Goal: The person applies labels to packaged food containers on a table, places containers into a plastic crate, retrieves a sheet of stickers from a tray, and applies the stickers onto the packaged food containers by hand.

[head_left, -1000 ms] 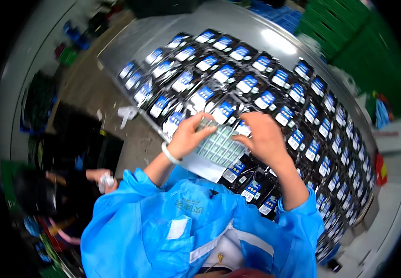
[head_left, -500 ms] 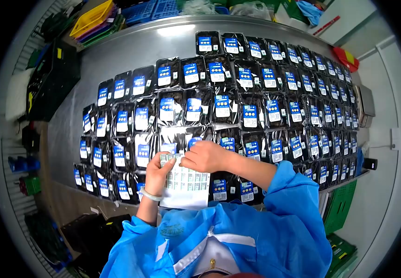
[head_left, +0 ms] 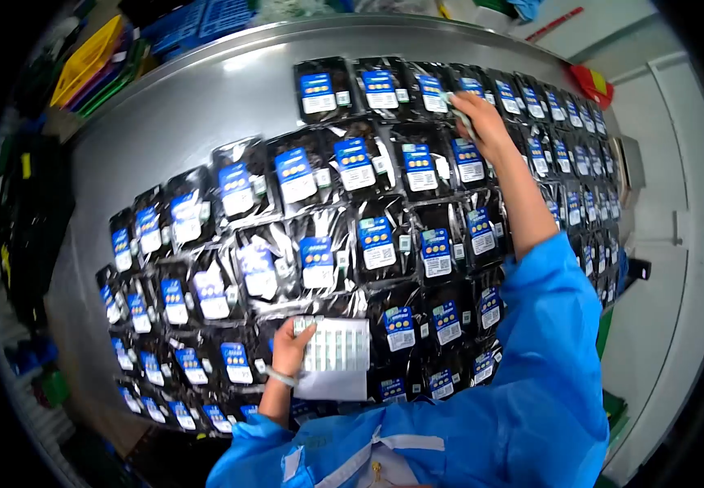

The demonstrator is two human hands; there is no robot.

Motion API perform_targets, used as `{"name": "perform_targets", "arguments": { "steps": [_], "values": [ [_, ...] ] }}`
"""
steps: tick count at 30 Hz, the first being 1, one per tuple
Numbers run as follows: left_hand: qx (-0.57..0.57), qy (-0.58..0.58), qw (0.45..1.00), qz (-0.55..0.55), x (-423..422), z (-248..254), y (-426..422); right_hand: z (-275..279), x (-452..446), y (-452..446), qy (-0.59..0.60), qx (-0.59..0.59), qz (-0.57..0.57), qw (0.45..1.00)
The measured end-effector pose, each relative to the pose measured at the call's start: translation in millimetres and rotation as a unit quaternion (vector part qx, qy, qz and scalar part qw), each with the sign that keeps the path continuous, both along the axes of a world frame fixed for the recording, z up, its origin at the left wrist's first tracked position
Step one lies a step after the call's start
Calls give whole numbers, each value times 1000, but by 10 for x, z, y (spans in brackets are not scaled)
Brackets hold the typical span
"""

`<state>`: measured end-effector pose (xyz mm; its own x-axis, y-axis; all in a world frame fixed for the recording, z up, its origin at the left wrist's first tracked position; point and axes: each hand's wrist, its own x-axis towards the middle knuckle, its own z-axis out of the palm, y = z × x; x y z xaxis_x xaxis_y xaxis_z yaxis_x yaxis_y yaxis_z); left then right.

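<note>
My left hand [head_left: 289, 351] grips the left edge of a white sheet of small green-and-white stickers [head_left: 342, 351], thumb on top, above the lower rows of packs. My right hand [head_left: 480, 122] is stretched out to the far row, its fingers pinched on a small pale green sticker [head_left: 447, 98]. The sticker is at the upper right corner of the blue-and-white label on a black film-wrapped tray [head_left: 432, 93]. Whether it touches the film I cannot tell. Around both hands lie many similar trays, such as one with a blue label [head_left: 377, 242]; their contents look dark.
A steel table [head_left: 197, 106] carries the rows of trays. Behind its back left corner are yellow [head_left: 88, 61] and blue crates [head_left: 206, 20]. A black crate [head_left: 35, 195] stands at the left. A red-and-yellow item [head_left: 592, 85] and a scale-like box [head_left: 632, 163] are at the right.
My right hand has left the sticker sheet and reached forward and right to the far row with a sticker. My left hand still holds the sheet. The view has shifted.
</note>
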<state>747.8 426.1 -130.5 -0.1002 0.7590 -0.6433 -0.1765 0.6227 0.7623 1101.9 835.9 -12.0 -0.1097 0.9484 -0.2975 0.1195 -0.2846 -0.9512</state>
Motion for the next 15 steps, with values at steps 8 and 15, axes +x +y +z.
{"name": "perform_targets", "arguments": {
  "steps": [8, 15],
  "values": [
    [-48, -68, 996, 30, -28, 7, 99, -1024, -18, 1133, 209, -185, -23, 960],
    [-68, -90, 994, 6, -91, 39, 176, -974, 162, 1361, 192, -153, 55, 968]
  ]
}}
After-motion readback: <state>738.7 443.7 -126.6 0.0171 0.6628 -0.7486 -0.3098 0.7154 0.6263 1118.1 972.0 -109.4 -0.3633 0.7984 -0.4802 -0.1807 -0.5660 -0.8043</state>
